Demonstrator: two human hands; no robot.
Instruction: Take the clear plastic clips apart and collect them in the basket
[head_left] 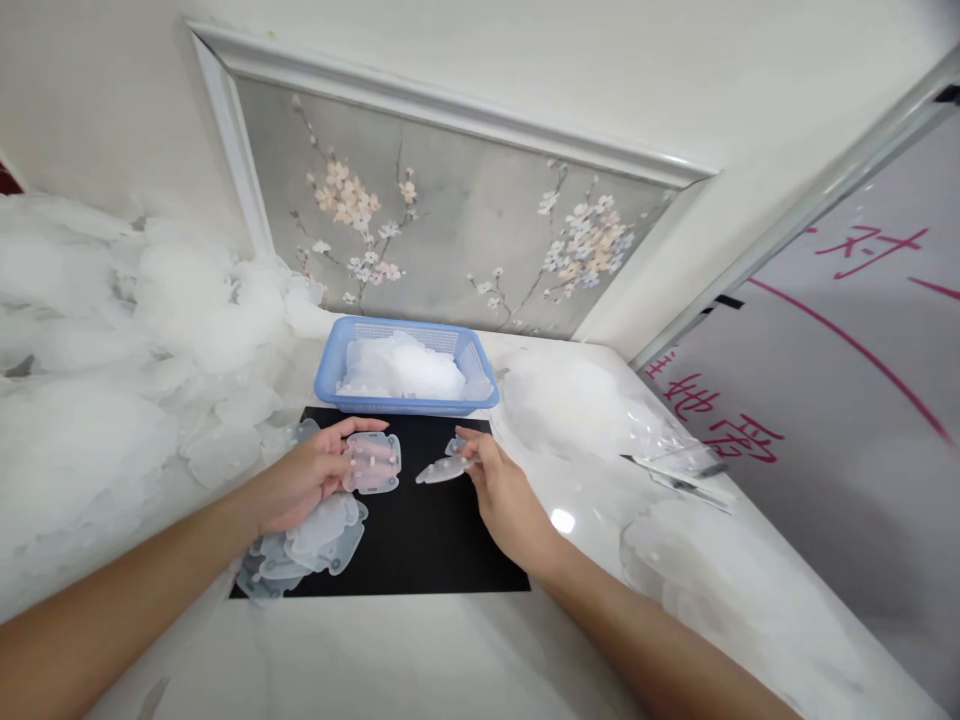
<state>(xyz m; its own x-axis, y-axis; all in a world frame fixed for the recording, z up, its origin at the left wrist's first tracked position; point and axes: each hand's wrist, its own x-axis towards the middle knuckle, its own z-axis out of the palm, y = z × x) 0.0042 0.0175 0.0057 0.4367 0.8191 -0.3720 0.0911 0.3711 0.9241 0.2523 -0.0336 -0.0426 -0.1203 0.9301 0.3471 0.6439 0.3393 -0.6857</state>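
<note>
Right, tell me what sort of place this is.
Likely an improvised indoor workspace, in a home or small workshop: a black mat lies among heaps of translucent plastic pieces, with a framed floral panel and a whiteboard nearby.

- Gripping with the left hand (300,482) over the left edge of the black mat (431,540), index finger stretched out toward its middle, other fingers curled.
- Pinching with the right hand (502,487) at the mat's right edge.
- Slanting inward with left forearm (150,580) and right forearm (637,610), from either side of it.
</note>
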